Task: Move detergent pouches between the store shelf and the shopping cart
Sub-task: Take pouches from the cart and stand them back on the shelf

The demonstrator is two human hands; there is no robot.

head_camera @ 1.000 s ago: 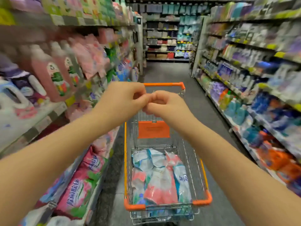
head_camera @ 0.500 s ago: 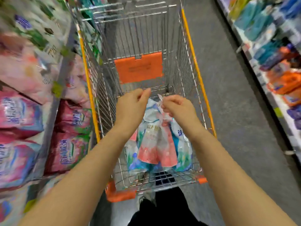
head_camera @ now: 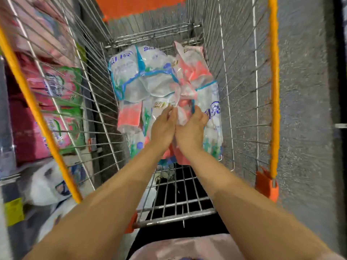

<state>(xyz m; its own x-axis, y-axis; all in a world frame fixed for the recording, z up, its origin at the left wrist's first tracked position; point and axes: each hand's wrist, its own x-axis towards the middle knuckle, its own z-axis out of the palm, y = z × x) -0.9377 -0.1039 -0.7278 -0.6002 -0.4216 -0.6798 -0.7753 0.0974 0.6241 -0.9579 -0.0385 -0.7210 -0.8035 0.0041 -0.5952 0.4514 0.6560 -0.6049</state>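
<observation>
Several detergent pouches [head_camera: 150,81], clear with blue, pink and green print, lie piled in the wire shopping cart [head_camera: 273,91] with orange rails. Both my arms reach down into the basket. My left hand [head_camera: 163,128] and my right hand [head_camera: 191,130] lie side by side on the near part of the pile. Between their fingers they pinch the crumpled top of a pink-and-white pouch [head_camera: 181,117]. The lower part of that pouch is hidden under my hands and wrists.
Through the cart's left wall I see the store shelf with pink and green pouches [head_camera: 56,85] and white jugs [head_camera: 45,184] lower down. Grey aisle floor [head_camera: 309,109] runs along the right. An orange flap [head_camera: 139,6] hangs at the cart's far end.
My view has tilted down from the aisle into the cart. Both hands went from chest height down into the basket and closed on a pouch's top.
</observation>
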